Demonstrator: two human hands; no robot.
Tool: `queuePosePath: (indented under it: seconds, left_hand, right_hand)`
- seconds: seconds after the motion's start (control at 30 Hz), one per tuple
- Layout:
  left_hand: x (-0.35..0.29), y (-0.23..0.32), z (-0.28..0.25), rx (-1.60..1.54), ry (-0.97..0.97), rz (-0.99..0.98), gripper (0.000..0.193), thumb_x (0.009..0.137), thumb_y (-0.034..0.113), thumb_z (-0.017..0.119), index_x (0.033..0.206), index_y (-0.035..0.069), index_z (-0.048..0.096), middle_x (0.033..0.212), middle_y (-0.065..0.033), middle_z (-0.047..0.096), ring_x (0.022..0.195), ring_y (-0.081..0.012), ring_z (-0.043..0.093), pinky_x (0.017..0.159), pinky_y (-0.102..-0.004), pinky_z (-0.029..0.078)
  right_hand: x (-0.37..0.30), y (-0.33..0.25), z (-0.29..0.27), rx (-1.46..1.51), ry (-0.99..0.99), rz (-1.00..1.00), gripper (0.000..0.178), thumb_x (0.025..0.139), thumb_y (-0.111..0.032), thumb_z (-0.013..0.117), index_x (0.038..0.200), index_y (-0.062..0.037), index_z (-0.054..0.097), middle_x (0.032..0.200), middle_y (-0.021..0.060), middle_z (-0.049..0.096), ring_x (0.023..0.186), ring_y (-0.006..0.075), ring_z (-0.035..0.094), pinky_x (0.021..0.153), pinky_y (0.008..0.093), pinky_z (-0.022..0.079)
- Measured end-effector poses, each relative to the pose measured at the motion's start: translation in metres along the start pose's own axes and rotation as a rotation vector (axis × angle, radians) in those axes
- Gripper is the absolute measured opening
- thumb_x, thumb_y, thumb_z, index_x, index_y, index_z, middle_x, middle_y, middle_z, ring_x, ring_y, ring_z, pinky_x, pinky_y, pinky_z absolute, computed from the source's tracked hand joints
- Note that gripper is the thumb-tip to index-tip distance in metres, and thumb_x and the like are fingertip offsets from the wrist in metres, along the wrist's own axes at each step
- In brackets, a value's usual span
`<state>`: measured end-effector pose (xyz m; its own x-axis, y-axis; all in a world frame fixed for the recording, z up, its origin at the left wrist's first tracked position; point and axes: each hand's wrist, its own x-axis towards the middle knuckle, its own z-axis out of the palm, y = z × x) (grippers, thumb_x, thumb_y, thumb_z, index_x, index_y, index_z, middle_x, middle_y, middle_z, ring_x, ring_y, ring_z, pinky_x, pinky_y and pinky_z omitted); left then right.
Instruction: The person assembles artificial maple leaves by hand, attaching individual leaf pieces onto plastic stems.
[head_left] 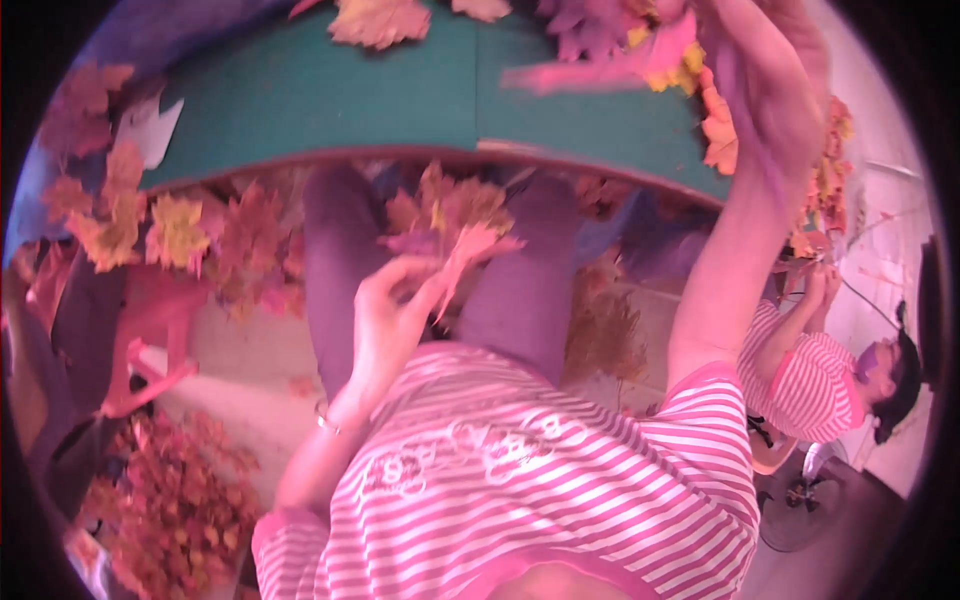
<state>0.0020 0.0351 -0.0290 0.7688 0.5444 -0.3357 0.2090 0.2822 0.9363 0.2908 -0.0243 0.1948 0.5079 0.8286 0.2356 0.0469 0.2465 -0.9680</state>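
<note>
My left hand [392,312] is closed, thumb against fingers, on a bunch of artificial maple leaves [452,212] in orange, pink and yellow. The bunch hangs over my lap, just short of the table's near edge. At the far right, my right hand [775,85] reaches up over the table, beside a heap of purple, pink and yellow maple leaves [600,30]. A pink strip-like shape [590,76] next to it is smeared by motion. The right fingertips are blurred and partly out of the picture, so their grip cannot be made out.
Ahead stands a green table [330,100] with a curved near edge and an orange leaf [380,20] on it. Leaf garlands [180,232] hang at left, near a pink stool [150,350]. A leaf pile [180,500] lies lower left. Another person [815,385] sits at right.
</note>
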Motion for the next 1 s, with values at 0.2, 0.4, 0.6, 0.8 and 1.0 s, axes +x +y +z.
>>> queuePosePath:
  seconds: [0.2, 0.4, 0.6, 0.8, 1.0]
  left_hand:
    - [-0.002, -0.015, 0.013, 0.141, -0.103, 0.221, 0.008, 0.096, 0.007, 0.058, 0.093, 0.002, 0.063, 0.088, 0.0013, 0.059, 0.09, -0.0079, 0.058, 0.077, -0.0258, 0.049]
    - [0.012, -0.007, 0.005, -0.22, -0.009, -0.085, 0.017, 0.097, 0.003, 0.066, 0.111, -0.006, 0.067, 0.098, -0.0037, 0.071, 0.086, -0.0106, 0.066, 0.077, -0.0237, 0.055]
    - [0.015, -0.011, 0.004, -0.616, -0.067, -0.26, 0.023, 0.103, 0.014, 0.063, 0.119, -0.001, 0.068, 0.099, -0.0033, 0.071, 0.088, -0.01, 0.067, 0.083, -0.0221, 0.057]
    - [0.016, -0.014, 0.015, -0.806, -0.069, -0.252, 0.022, 0.103, 0.013, 0.062, 0.121, 0.001, 0.066, 0.101, -0.003, 0.07, 0.09, -0.0081, 0.067, 0.084, -0.0219, 0.057]
    - [0.014, -0.014, 0.017, -0.777, -0.05, -0.207, 0.02, 0.103, 0.012, 0.062, 0.119, 0.001, 0.066, 0.104, -0.0036, 0.069, 0.089, -0.0083, 0.065, 0.084, -0.022, 0.055]
  right_hand:
    - [-0.083, 0.099, 0.111, 0.061, -0.832, -0.004, 0.01, 0.082, -0.011, 0.068, 0.079, -0.0046, 0.061, 0.073, 0.0012, 0.062, 0.067, 0.0135, 0.061, 0.061, 0.0313, 0.047]
    - [-0.128, 0.154, 0.081, -0.301, -0.346, 0.309, 0.014, 0.087, -0.011, 0.071, 0.09, -0.0018, 0.06, 0.078, 0.0063, 0.064, 0.066, 0.015, 0.062, 0.06, 0.0307, 0.049]
    - [-0.169, 0.181, 0.069, -0.34, 0.052, 0.346, 0.018, 0.082, 0.0, 0.079, 0.097, 0.0029, 0.07, 0.085, 0.0109, 0.072, 0.071, 0.0181, 0.069, 0.066, 0.0275, 0.054]
    - [-0.183, 0.182, 0.078, -0.283, 0.17, 0.385, 0.012, 0.086, 0.003, 0.075, 0.097, 0.0051, 0.07, 0.089, 0.0088, 0.07, 0.085, 0.0144, 0.072, 0.075, 0.0252, 0.057]
    - [-0.181, 0.179, 0.081, -0.169, 0.222, 0.449, 0.01, 0.087, 0.006, 0.074, 0.095, 0.0066, 0.068, 0.092, 0.0066, 0.068, 0.088, 0.0137, 0.073, 0.076, 0.0245, 0.058]
